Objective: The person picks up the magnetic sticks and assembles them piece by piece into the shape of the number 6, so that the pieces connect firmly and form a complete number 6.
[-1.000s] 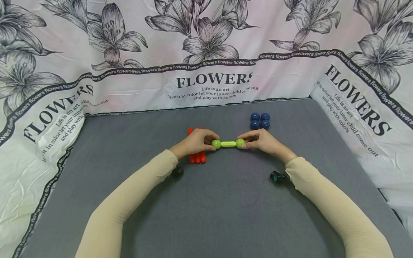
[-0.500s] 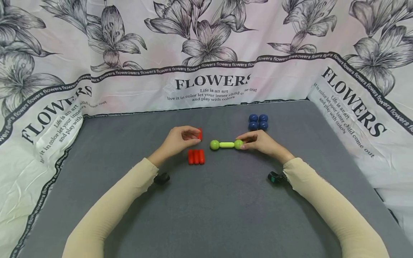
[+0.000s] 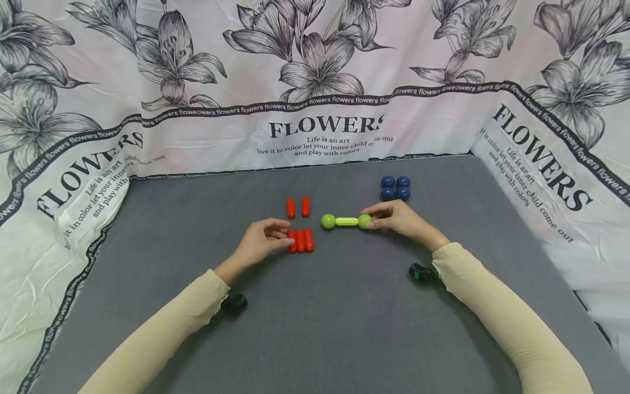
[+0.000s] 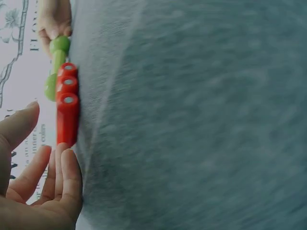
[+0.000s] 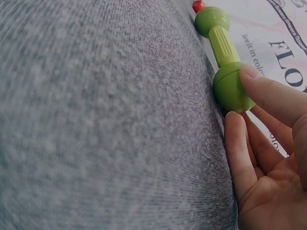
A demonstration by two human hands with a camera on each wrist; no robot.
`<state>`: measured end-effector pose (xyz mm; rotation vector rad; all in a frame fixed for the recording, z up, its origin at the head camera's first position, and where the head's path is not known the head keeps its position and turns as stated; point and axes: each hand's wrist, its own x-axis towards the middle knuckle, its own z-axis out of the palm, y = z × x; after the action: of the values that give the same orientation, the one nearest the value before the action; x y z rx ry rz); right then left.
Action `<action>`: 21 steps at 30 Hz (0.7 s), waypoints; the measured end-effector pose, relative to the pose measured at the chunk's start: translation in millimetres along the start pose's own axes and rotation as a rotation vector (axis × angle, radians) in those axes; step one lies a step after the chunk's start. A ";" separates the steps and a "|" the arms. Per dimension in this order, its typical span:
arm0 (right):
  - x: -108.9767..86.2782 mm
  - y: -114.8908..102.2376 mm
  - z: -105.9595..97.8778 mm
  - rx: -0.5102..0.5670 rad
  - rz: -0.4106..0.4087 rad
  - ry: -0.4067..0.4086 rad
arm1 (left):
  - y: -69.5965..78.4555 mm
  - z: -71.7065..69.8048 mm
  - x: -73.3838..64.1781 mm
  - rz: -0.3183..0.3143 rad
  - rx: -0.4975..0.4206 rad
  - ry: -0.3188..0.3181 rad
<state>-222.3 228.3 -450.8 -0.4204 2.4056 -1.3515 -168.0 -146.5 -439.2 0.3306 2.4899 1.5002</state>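
Note:
My left hand [image 3: 258,241] is beside the nearer group of red rods [image 3: 301,241], which lie side by side. In the left wrist view its thumb and fingers stand apart, with a fingertip close to the end of the closest red rod [image 4: 67,120]; whether it touches cannot be told. My right hand [image 3: 398,219] pinches the right ball of a green toy dumbbell [image 3: 346,221], a light-green bar with a ball at each end. The right wrist view shows the thumb [image 5: 268,91] pressed on that ball. The dumbbell lies level on the table.
Two more red rods, a left one [image 3: 291,208] and a right one [image 3: 305,207], lie behind the nearer group. Several dark blue balls [image 3: 395,188] sit together at the back right. A flower-printed cloth [image 3: 315,131] borders the grey table [image 3: 344,328].
My left hand has let go of the dumbbell's left ball and moved left and nearer, to the front red rods, uncovering the rear ones. My right hand still holds the right ball.

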 end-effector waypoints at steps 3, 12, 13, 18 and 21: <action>0.8 1.5 0.5 -0.010 -0.004 -0.003 | -3.4 2.5 -1.5 -0.007 0.011 -0.003; -0.3 0.5 0.2 -0.004 -0.001 -0.003 | -8.0 6.5 0.1 0.010 -0.009 0.006; -0.4 0.2 0.0 -0.004 0.002 -0.003 | -8.1 6.8 -0.2 0.014 0.002 0.006; -0.3 -0.7 -0.7 -0.005 0.013 -0.005 | -9.0 8.4 0.1 0.020 0.051 0.005; 0.8 -0.3 -0.5 -0.006 0.018 -0.008 | -9.7 9.0 0.6 0.025 0.059 0.007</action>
<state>-223.2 228.2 -450.5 -0.4044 2.4017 -1.3332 -166.6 -143.1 -452.0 0.3683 2.5487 1.4415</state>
